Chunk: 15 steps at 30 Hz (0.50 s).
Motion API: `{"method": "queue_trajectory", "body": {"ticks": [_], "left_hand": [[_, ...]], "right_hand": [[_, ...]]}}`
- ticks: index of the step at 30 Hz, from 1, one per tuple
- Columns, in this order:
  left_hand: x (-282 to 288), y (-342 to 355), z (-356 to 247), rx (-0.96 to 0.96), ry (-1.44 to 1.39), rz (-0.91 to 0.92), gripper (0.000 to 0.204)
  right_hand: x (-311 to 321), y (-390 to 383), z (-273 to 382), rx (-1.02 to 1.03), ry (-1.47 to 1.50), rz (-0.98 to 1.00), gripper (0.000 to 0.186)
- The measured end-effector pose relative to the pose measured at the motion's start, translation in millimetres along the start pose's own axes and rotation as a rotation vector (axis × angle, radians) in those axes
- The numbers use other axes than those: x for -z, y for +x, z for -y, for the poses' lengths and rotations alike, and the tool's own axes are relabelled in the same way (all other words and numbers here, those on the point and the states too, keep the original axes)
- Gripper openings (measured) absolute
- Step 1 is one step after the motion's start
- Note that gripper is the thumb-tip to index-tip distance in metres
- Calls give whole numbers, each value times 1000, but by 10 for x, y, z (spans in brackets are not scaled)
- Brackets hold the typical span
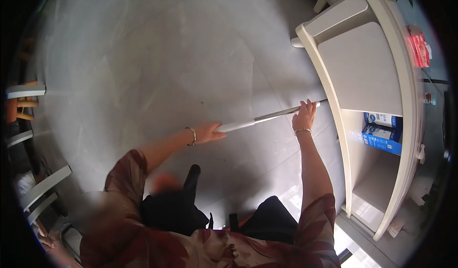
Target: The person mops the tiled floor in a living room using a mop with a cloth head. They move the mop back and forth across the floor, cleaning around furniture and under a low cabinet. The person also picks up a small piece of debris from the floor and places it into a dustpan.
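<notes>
Left hand (208, 132): fingers closed around the white end of a long, thin, white-and-silver pole (275, 115), well left of the cream-white, curved-looking cabinet (360, 67). Right hand (303, 118): fingers bent over the same pole, closed on it, back of hand up, just left of the cabinet; how tight, cannot tell. Thin metal bracelet on each wrist. Pole runs between the hands, left of the cabinet, slanting up toward its left edge; dark far end reaches that edge, contact unclear. Shiny grey tiled floor (191, 67) below, spreading left of the cabinet. Maroon-and-beige patterned short-sleeved shirt (157, 249) and black-clad legs (272, 220), both lower left of the cabinet. Inside the cabinet's open middle compartment: blue-and-white cardboard boxes (381, 141), at least two, one behind the other. Red soft packet (418, 46) with white bit sticking out, just right of the cabinet's upper right edge. Pale grey chair rail (47, 184) and light brown wooden legs (26, 109) far left of the cabinet, partly blurred
</notes>
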<state>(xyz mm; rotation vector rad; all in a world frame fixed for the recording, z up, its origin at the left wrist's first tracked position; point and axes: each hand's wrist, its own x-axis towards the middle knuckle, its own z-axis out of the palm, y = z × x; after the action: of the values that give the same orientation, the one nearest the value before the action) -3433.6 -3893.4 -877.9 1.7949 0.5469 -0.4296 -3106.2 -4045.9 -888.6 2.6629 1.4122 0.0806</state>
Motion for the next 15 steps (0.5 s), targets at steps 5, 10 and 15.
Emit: {"method": "queue_trajectory", "body": {"ticks": [5, 10, 15], "left_hand": [[-52, -144, -54, 27, 34, -133, 39], [-972, -637, 224, 110, -212, -135, 37], [-1712, -1131, 657, 106, -208, -37, 40]], "right_hand": [[-226, 168, 146, 103, 189, -57, 19], [4, -120, 434, 358, 213, -14, 6], [220, -588, 823, 483, 165, 159, 3]]}}
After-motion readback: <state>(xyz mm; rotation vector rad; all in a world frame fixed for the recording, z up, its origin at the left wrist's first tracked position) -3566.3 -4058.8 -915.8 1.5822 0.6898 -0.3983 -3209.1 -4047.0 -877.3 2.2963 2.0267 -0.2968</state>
